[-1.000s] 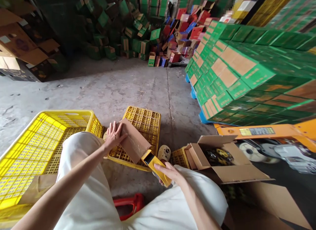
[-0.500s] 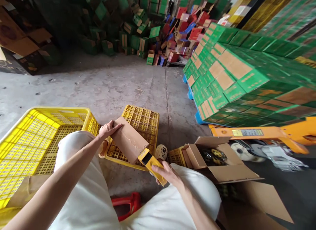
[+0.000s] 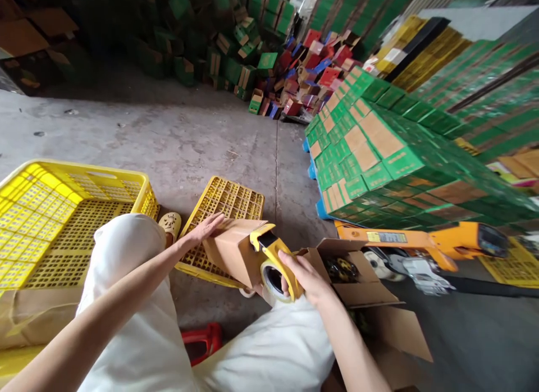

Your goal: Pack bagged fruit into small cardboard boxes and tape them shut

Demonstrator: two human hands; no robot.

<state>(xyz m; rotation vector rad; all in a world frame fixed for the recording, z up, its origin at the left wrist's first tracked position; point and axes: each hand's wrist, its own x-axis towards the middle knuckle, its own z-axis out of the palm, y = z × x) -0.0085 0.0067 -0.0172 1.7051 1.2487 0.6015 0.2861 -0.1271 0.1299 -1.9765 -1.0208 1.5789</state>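
A brown cardboard box (image 3: 233,250) rests on an upturned yellow crate (image 3: 240,198) between my knees. My left hand (image 3: 208,228) lies on the box's upper left edge, fingers stretched out flat along it. In my right hand (image 3: 301,277) is a yellow tape dispenser (image 3: 273,249), my fingers wrapped round its handle. A roll of tape shows below the handle. The dispenser's head touches or nearly touches the right end of the box; exactly which I cannot tell.
A large yellow crate (image 3: 145,192) stands to my left. An open carton (image 3: 362,294) with dark and yellow items sits at my right. Beyond are an orange pallet jack (image 3: 400,239) and stacked green boxes (image 3: 379,145). A red plastic piece (image 3: 217,337) shows beneath me.
The box has turned so its right end faces me more. The dispenser has tilted and moved right, showing its tape roll. My left hand has shifted right along the box.
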